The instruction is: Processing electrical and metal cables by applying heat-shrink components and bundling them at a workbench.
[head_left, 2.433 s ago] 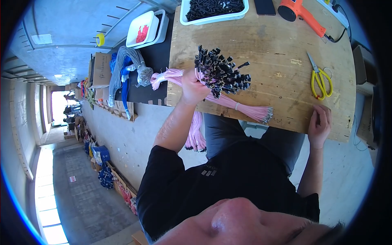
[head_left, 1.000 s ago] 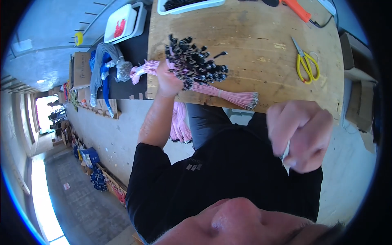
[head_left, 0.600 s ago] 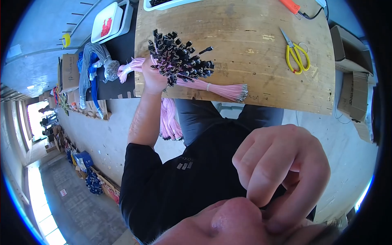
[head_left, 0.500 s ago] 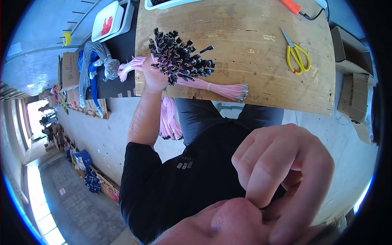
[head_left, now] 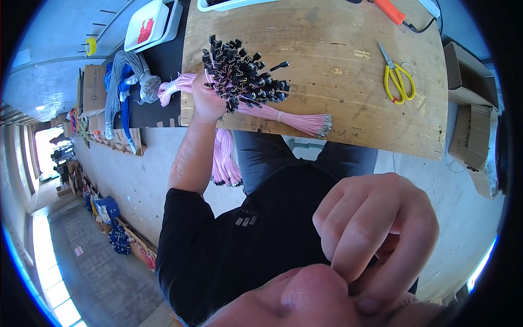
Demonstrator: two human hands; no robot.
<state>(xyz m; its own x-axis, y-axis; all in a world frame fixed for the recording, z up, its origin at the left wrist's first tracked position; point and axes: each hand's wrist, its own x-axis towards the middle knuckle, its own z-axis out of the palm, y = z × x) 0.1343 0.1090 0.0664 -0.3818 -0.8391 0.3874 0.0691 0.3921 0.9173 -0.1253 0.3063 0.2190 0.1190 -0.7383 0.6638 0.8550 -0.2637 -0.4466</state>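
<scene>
My left hand point(head_left: 209, 102) is wrapped round a thick bundle of pink wires point(head_left: 177, 85) above the table's near edge. Black connectors point(head_left: 245, 76) fan out from the bundle's end beyond my fist. Just under and right of it, a second bundle of pink wires point(head_left: 305, 121) lies tied, its bare metal ends pointing right. More pink wires point(head_left: 224, 158) hang below the table edge beside my leg. Lifted off the table and close to the camera, my right hand point(head_left: 381, 223) has its fingers curled in; no object shows in it.
Yellow-handled scissors point(head_left: 399, 82) lie on the wooden table point(head_left: 321, 49) at the right, near an orange-handled tool point(head_left: 389, 11). Grey and blue cables point(head_left: 126, 82) and a white tray point(head_left: 155, 38) with red pieces are at the left. Cardboard boxes point(head_left: 471, 131) stand beyond the right edge.
My right hand has shifted slightly down, its fingers still curled. The view has tilted a little; the left hand keeps its hold on the pink wires.
</scene>
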